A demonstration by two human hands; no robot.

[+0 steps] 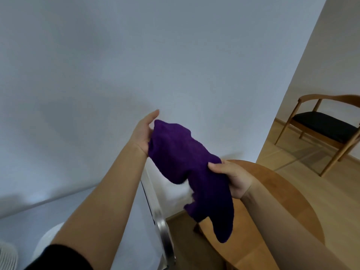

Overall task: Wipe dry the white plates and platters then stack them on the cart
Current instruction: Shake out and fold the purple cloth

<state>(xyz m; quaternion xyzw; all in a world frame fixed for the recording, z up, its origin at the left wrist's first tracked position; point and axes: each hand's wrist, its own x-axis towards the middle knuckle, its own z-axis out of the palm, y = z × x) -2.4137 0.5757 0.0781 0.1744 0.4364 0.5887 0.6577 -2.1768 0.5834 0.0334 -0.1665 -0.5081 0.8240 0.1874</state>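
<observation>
Head view, cloth: a purple cloth point(185, 162) hangs in mid-air at the centre of the frame, bunched and drooping toward the lower right; held up off every surface, probably so it can be shaken out or regathered into a wiping pad.
Head view, left hand: the left hand point(143, 133), just left of centre, is spread fairly wide with the palm against the cloth's upper end, fingers straight, more a support than a grip.
Head view, right hand: the right hand point(231, 178), right of centre, is closed on the cloth's lower part, thumb on top, carrying its weight.
Head view, plates: something white and rounded point(48, 244) shows at the lower left, partly behind the forearm; it may be a plate or platter, but I cannot tell.
Head view, cart: a metal rail point(163, 228) runs down the lower middle; whether it belongs to the cart is unclear.
Head view, surroundings: a round wooden table point(282, 201) lies under the right hand; a wooden chair point(323, 127) stands at the right edge.
Judgement: no dish is in hand; wiping seems not yet begun on this piece.
</observation>
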